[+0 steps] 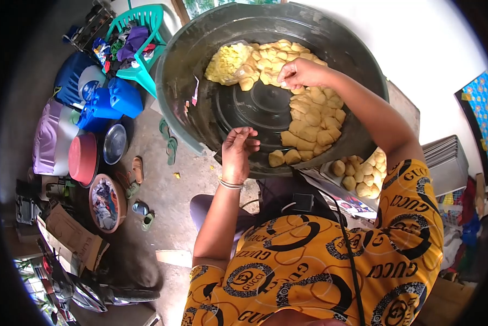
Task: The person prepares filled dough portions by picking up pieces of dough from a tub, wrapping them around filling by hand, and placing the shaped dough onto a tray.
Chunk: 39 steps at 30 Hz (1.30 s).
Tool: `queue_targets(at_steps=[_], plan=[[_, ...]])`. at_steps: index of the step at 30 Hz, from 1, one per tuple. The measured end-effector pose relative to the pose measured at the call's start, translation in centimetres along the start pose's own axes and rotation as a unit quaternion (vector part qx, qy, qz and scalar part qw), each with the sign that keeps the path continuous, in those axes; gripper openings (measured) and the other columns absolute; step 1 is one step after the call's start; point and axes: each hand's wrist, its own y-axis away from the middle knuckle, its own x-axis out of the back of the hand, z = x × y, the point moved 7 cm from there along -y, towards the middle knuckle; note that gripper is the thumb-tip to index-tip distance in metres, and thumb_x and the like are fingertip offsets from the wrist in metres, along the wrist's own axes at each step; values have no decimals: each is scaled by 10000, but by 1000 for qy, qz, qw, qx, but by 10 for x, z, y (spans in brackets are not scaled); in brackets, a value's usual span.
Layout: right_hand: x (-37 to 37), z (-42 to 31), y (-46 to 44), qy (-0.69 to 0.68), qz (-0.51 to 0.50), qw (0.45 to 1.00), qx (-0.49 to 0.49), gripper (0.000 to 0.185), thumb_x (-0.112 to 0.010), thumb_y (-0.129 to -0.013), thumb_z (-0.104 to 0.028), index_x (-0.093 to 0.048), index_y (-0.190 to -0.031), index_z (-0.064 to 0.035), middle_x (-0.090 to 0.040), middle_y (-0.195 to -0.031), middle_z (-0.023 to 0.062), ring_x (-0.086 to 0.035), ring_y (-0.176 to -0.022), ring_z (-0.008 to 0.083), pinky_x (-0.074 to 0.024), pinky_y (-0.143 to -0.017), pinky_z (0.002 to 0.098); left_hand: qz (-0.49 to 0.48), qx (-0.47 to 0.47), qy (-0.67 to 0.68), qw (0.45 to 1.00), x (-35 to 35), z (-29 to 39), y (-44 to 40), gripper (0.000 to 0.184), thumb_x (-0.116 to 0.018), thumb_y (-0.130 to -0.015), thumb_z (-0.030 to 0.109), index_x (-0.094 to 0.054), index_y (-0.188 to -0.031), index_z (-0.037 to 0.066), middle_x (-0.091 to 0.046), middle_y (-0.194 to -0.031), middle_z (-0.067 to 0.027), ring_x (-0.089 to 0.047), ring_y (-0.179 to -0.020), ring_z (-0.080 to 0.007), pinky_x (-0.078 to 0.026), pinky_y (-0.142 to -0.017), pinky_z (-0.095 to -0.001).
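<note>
yellow lumps (pixel 314 117) line the far and right floor of the basin (pixel 173 81), likely so its wall corrals them within reach. right hand (pixel 299 73) pinched over the far lumps; left hand (pixel 237 148) half-curled toward the near rim, apart from them. can't tell if either holds anything. bagged yellow pieces (pixel 226 64) far left.

- A person's left hand (pixel 239 149), fingers curled, hangs over the near left edge of a large dark basin (pixel 200 38).
- The right hand (pixel 302 74), fingertips drawn together, hovers above yellow dough-like lumps (pixel 314 117) lining the basin's right side.
- A clear bag (pixel 228 63) of small yellow pieces lies toward the basin's far left edge.
- Rounded lumps (pixel 363 174) sit just outside its near right edge.
</note>
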Motion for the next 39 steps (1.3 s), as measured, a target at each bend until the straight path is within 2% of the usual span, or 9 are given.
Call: queue_targets(at_steps=[6, 9, 12, 18, 22, 25, 28, 34, 39], plan=[[41, -3, 7, 54, 80, 993, 63, 116, -620, -820, -59, -640, -926, -16, -640, -817, 44, -563, -661, 95, -478, -616, 263, -97, -41, -306, 946, -54, -1, -8, 187, -581, -897, 199, -599, -998, 42, -634, -895, -38, -581, -716, -97, -463, -632, -230], [63, -10, 9, 82, 160, 975, 127, 147, -644, -794, -55, -640, -931, -1, -658, -823, 75, -600, -730, 138, -489, -680, 284, -186, -120, -512, 830, -109, -12, -6, 275, -625, -853, 192, -592, -1052, 5, -639, -939, -73, -604, -759, -148, -483, -685, -289], [71, 6, 7, 177, 158, 963, 129, 202, -662, -749, -75, -654, -942, -19, -670, -903, 110, -633, -835, 202, -493, -748, 314, -300, -318, -641, 631, -173, -31, 3, 371, -665, -795, 208, -576, -1087, -2, -629, -1000, -136, -611, -872, -242, -479, -774, -379], [84, 36, 6, 168, 156, 971, 70, 152, -662, -765, -50, -668, -915, -29, -676, -903, 91, -635, -857, 175, -485, -769, 296, -300, -176, -813, 467, -196, -128, -31, 455, -703, -732, 307, -568, -1042, 3, -607, -962, -161, -574, -930, -307, -462, -790, -402], [99, 35, 15, 101, 165, 978, 74, 158, -647, -776, -43, -655, -931, -17, -667, -892, 106, -632, -837, 176, -494, -750, 293, -310, -206, -762, 531, -193, -120, -35, 425, -729, -723, 302, -578, -965, -14, -617, -885, -137, -597, -863, -263, -485, -725, -370], [106, 24, 24, 106, 169, 975, 98, 150, -633, -784, -38, -642, -931, -11, -653, -851, 91, -618, -786, 162, -501, -698, 290, -242, 115, -586, 765, -173, -93, -33, 324, -724, -760, 207, -584, -962, -4, -620, -888, -87, -609, -800, -186, -505, -646, -311], [108, 26, 20, 77, 170, 976, 114, 145, -624, -789, -34, -631, -932, -10, -637, -819, 74, -597, -728, 146, -500, -641, 287, -169, 154, -207, 951, -148, -67, -43, 229, -674, -807, 97, -576, -989, -1, -612, -915, -60, -609, -783, -132, -533, -638, -280], [64, 13, 19, -131, 53, 987, 79, 190, -575, -852, -79, -621, -1025, -17, -606, -794, 52, -563, -647, 116, -487, -542, 269, -151, 21, -40, 988, -117, -10, -40, 214, -603, -839, 22, -556, -1046, -1, -620, -1006, -90, -622, -877, -177, -551, -768, -323], [-8, -27, 25, -299, -100, 945, 92, 240, -548, -903, -137, -569, -1106, -12, -600, -941, 62, -591, -760, 141, -503, -706, 303, -129, 40, 9, 991, -94, 1, -33, 202, -524, -865, 6, -551, -1065, 19, -624, -981, -89, -613, -845, -160, -531, -706, -295]])
